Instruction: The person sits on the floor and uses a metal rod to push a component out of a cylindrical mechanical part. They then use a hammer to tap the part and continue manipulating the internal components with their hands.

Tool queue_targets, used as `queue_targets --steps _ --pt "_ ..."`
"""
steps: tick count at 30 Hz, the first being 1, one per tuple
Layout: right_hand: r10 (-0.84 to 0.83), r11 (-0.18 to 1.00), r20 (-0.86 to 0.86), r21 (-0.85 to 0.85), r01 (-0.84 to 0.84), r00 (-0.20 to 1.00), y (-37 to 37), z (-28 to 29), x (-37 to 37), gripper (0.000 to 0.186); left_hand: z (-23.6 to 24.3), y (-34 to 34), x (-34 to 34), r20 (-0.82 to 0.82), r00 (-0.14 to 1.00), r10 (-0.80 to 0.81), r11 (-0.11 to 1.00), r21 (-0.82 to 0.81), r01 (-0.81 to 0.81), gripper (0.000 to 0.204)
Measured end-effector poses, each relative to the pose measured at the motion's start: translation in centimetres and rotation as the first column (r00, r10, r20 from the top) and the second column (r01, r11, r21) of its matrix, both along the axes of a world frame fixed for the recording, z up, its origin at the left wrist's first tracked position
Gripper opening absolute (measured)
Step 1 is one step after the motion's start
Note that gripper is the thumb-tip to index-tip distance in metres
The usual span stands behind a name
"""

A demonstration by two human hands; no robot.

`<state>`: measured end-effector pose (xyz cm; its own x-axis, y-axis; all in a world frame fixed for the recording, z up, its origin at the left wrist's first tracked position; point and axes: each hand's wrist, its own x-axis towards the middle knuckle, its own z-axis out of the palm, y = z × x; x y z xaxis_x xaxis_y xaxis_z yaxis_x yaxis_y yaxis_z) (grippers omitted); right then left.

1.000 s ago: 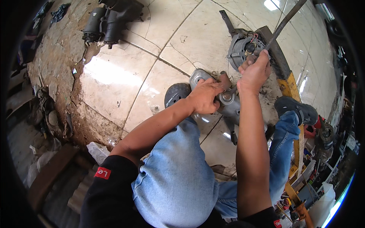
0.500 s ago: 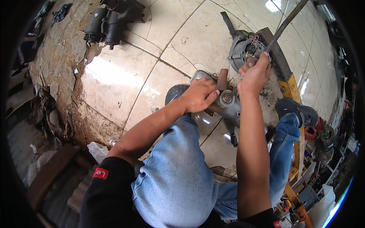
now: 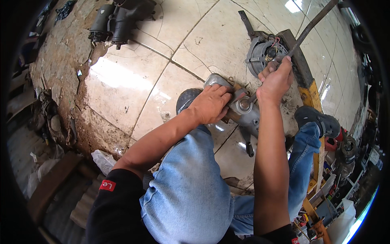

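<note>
My left hand grips a silver metal housing with curled fingers, beside a round fitting and a short reddish-brown piece. My right hand is wrapped round a long dark metal rod, which slants down from the upper right to the housing; its lower end is beside the round fitting. The housing lies on the tiles between my shoes, with a rounded silver plate at its upper end. A grey round motor-like part with exposed wires lies just beyond my right hand.
A dark twin-cylinder part lies at upper left beside broken flooring. A black and yellow beam runs along my right. Clutter of tools is at right; a wooden frame and plastic bag are at lower left.
The rod and my right hand have shifted slightly rightward. My left hand's fingers have shifted on the housing, and the reddish-brown piece now appears lower and more tilted, nearer the round fitting.
</note>
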<state>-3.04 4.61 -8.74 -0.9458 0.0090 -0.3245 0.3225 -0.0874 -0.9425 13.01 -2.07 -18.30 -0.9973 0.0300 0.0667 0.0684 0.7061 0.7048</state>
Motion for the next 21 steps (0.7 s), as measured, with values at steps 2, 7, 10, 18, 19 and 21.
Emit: queue_targets --steps 2,7,10,18,19,21 --pt "-0.01 1.0 0.0 0.004 0.01 1.0 -0.1 0.0 -0.1 0.032 0.1 0.0 -0.4 0.099 0.993 -0.062 0.991 0.127 0.049 0.055" --pt "-0.013 1.0 0.011 -0.006 0.013 1.0 0.0 0.0 0.0 0.032 0.8 -0.2 -0.9 0.092 0.993 -0.079 0.956 0.289 0.05 0.065" --pt "-0.007 1.0 0.012 -0.011 0.007 1.0 0.1 -0.2 -0.1 0.032 0.7 0.3 0.0 0.055 0.997 -0.061 0.941 0.337 0.039 0.068" --pt "0.022 1.0 0.008 -0.004 -0.022 1.0 0.2 -0.1 -0.2 0.031 2.5 0.0 -1.3 0.113 0.987 -0.114 0.93 0.36 0.067 0.071" --pt "0.031 0.999 0.008 -0.009 -0.031 0.999 0.3 -0.1 -0.2 0.031 2.8 -0.3 -1.2 0.149 0.981 -0.121 0.92 0.389 0.054 0.071" --pt "0.039 0.999 0.003 -0.02 -0.039 0.999 0.4 -0.1 -0.2 0.032 3.1 -0.5 -0.9 0.229 0.969 -0.093 0.904 0.428 -0.015 0.069"
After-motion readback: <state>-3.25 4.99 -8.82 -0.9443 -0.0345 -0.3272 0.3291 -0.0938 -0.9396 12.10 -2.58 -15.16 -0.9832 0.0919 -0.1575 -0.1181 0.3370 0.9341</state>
